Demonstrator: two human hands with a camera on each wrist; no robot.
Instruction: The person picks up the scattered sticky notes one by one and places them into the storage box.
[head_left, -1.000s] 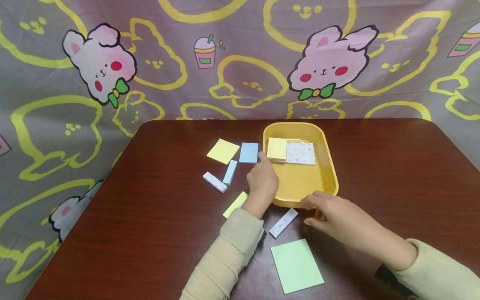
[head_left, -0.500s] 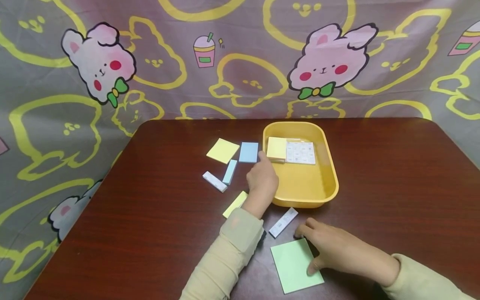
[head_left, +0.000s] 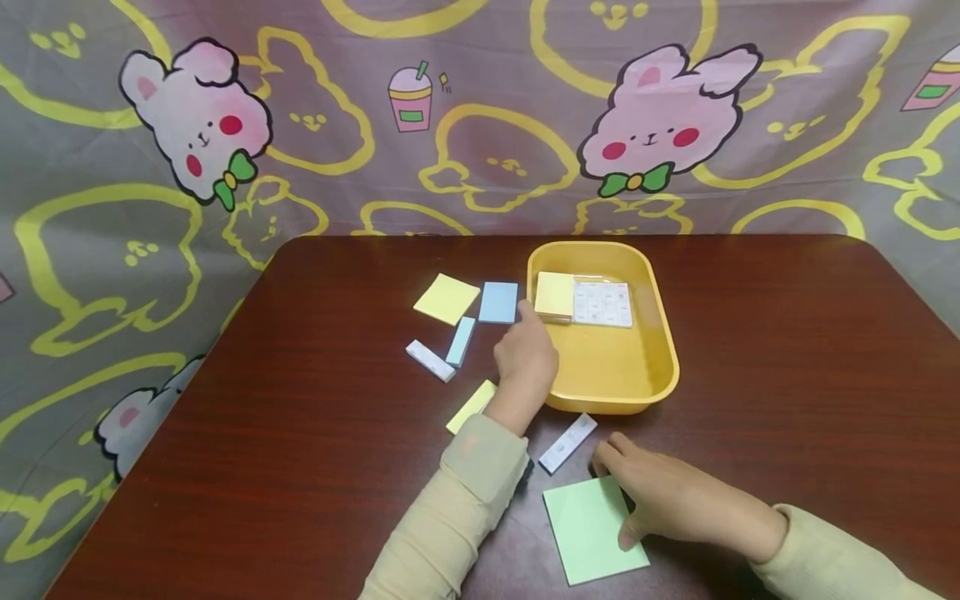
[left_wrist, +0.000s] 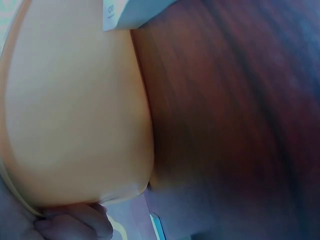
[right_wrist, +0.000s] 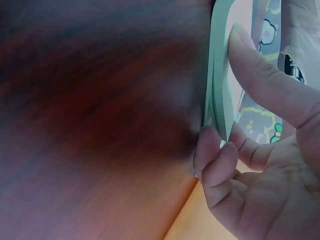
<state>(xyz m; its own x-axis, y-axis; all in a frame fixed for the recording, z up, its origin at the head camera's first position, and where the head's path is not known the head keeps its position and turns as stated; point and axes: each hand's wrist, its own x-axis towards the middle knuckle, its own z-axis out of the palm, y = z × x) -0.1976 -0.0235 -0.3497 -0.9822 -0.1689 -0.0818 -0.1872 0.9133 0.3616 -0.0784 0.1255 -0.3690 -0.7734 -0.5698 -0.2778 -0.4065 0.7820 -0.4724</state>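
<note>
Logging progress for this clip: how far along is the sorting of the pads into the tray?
Two pads lie in the yellow tray. The right hand pinches the green pad; the left hand touches the tray's edge. Six pieces lie outside it on the table.

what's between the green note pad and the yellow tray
In the head view, a white rectangular strip lies on the table between the green note pad and the yellow tray, just left of the right hand.

- The right hand (head_left: 667, 500) has left the near rim of the yellow tray (head_left: 660, 367) and come down onto the green notepad (head_left: 588, 533).
- Its thumb and fingers now pinch that pad's right edge, nearest the tray.
</note>
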